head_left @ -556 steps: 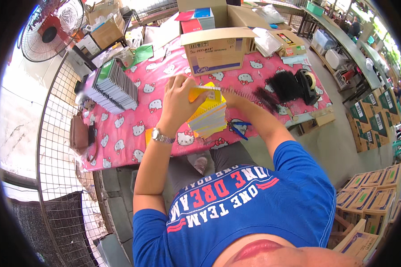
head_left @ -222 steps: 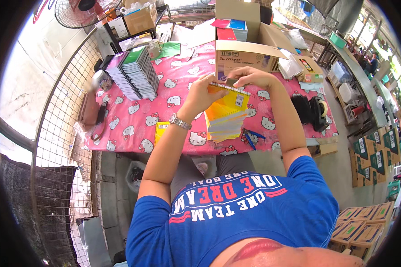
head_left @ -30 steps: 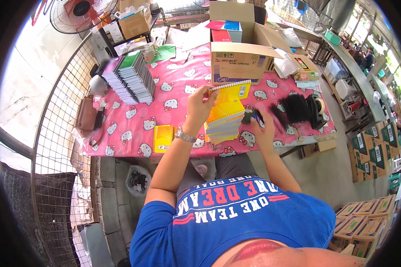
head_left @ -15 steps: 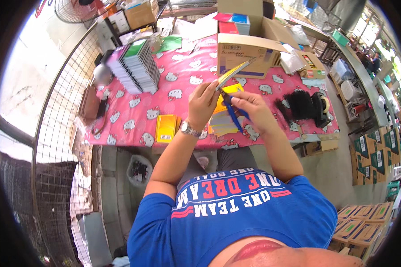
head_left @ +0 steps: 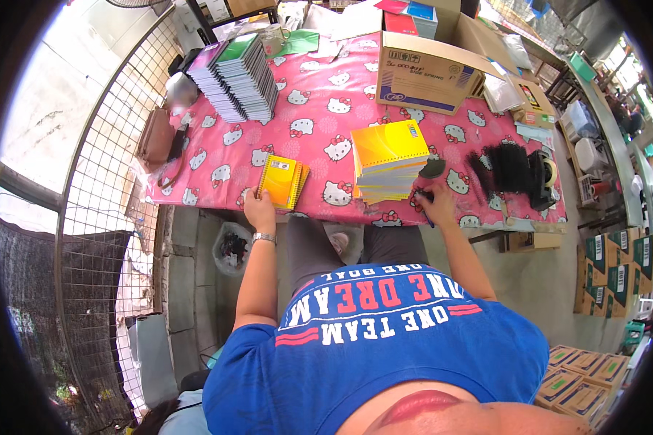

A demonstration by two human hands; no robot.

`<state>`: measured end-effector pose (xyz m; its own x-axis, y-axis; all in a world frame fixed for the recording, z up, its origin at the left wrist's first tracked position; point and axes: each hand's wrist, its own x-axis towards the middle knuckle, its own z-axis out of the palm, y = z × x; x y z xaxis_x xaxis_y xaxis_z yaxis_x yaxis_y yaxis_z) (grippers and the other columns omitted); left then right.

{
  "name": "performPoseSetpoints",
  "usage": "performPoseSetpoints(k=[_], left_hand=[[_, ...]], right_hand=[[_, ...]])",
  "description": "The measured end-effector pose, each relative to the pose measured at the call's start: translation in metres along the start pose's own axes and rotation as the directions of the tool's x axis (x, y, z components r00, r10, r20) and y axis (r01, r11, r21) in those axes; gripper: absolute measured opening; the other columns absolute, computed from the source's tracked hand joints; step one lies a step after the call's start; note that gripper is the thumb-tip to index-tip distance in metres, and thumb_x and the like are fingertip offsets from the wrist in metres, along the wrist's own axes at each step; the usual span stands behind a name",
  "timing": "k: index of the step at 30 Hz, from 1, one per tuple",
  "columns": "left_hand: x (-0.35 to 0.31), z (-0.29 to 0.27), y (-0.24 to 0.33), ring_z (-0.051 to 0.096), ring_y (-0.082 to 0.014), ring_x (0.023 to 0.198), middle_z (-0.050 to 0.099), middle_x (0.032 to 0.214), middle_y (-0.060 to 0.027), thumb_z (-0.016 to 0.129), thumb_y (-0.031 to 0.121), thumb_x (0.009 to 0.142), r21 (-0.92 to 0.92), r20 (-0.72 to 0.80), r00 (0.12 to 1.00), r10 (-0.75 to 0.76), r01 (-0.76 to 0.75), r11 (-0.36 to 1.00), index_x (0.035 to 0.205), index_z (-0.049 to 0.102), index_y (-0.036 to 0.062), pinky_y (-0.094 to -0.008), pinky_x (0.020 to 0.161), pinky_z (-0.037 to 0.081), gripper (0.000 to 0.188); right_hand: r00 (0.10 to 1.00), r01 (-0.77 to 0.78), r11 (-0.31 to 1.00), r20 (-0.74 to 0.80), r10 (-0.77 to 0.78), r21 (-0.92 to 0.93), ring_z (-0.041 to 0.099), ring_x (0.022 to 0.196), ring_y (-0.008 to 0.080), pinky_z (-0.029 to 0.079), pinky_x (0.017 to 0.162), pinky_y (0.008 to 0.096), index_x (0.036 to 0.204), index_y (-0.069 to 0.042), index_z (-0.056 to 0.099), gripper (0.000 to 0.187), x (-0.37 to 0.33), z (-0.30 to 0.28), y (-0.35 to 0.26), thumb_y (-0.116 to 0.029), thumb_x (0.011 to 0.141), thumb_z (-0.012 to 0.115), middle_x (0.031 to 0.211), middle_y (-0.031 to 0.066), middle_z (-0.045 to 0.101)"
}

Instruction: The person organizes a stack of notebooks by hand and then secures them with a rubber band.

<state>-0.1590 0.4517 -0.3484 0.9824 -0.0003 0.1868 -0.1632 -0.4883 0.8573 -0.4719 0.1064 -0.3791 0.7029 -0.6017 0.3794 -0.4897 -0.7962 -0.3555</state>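
My left hand [head_left: 260, 209] is at the near left corner of a small pile of yellow spiral notebooks [head_left: 280, 183], its fingers closed on the edge of the top notebook. By the table's front edge, my right hand [head_left: 441, 207] rests low with its fingers wrapped round blue-handled pliers [head_left: 429, 217], mostly covered by the hand. Between the hands stands a taller stack of yellow notebooks [head_left: 390, 145], just left of my right hand. A dark oval object [head_left: 433, 169] lies beside that stack.
A tall stack of notebooks [head_left: 248, 83] with green and purple covers stands at the far left of the pink tablecloth [head_left: 305, 156]. An open cardboard box [head_left: 424, 83] is at the back. A tape dispenser [head_left: 543, 181] sits at the right; a brown bag [head_left: 154, 136] lies at the left edge.
The notebook that my left hand held up is down on the small left pile. My right hand has moved down and right with the pliers, away from the notebook's spiral.
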Motion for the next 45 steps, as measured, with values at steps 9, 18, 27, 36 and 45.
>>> performPoseSetpoints(k=[9,18,27,36,45], left_hand=[[0.013,0.012,0.103,0.055,-0.0304,0.108,0.063,0.110,-0.0107,0.069,0.018,0.077,0.224,0.136,0.827,0.546,-0.562,0.796,0.103,0.068,0.0083,-0.0443,0.093,0.043,0.028],[-0.085,0.063,0.282,0.062,-0.0277,0.098,0.063,0.098,-0.0097,0.069,0.018,0.079,-0.110,0.563,0.067,0.824,-0.982,0.155,0.095,0.065,0.0073,-0.0395,0.083,0.053,0.019],[-0.037,0.038,0.318,0.063,-0.0338,0.094,0.064,0.098,-0.0157,0.055,0.013,0.086,-0.262,0.676,0.133,0.725,-0.876,0.405,0.099,0.060,0.0033,-0.0449,0.079,0.051,0.017],[-0.046,0.060,0.301,0.062,-0.0276,0.093,0.065,0.094,-0.0095,0.058,0.018,0.088,-0.109,0.437,0.223,0.871,-0.949,0.297,0.102,0.056,0.0084,-0.0429,0.084,0.042,0.017],[-0.048,0.059,0.305,0.061,-0.0263,0.092,0.064,0.091,-0.0078,0.060,0.020,0.088,-0.191,0.442,0.164,0.882,-0.943,0.271,0.099,0.057,0.0095,-0.0421,0.084,0.041,0.016]], right_hand=[[0.953,-0.299,0.847,-0.096,0.286,-0.441,0.062,0.094,0.0362,0.050,0.081,0.0477,0.099,-0.008,0.060,0.019,0.062,-0.032,0.127,-0.020,0.085,0.063,0.099,0.0157,0.063],[0.963,-0.217,0.941,-0.214,0.162,-0.261,0.064,0.091,0.0359,0.052,0.082,0.0456,0.106,-0.005,0.066,0.023,0.115,-0.089,0.088,-0.010,0.088,0.053,0.090,0.0185,0.065],[0.980,0.182,0.715,-0.064,-0.188,0.675,0.061,0.082,0.0157,0.049,0.074,0.0265,0.110,-0.008,0.071,0.023,0.129,-0.181,-0.110,-0.004,0.089,0.064,0.091,0.0046,0.064],[0.893,0.427,0.786,-0.346,-0.289,0.447,0.064,0.090,0.0150,0.052,0.076,0.0285,0.108,-0.007,0.070,0.029,0.137,-0.166,-0.136,0.004,0.080,0.068,0.096,0.0056,0.066],[0.942,0.317,0.682,-0.300,-0.149,0.659,0.059,0.083,0.0110,0.051,0.074,0.0257,0.115,-0.005,0.061,0.041,0.132,-0.159,-0.125,0.008,0.077,0.069,0.089,0.0039,0.062]])
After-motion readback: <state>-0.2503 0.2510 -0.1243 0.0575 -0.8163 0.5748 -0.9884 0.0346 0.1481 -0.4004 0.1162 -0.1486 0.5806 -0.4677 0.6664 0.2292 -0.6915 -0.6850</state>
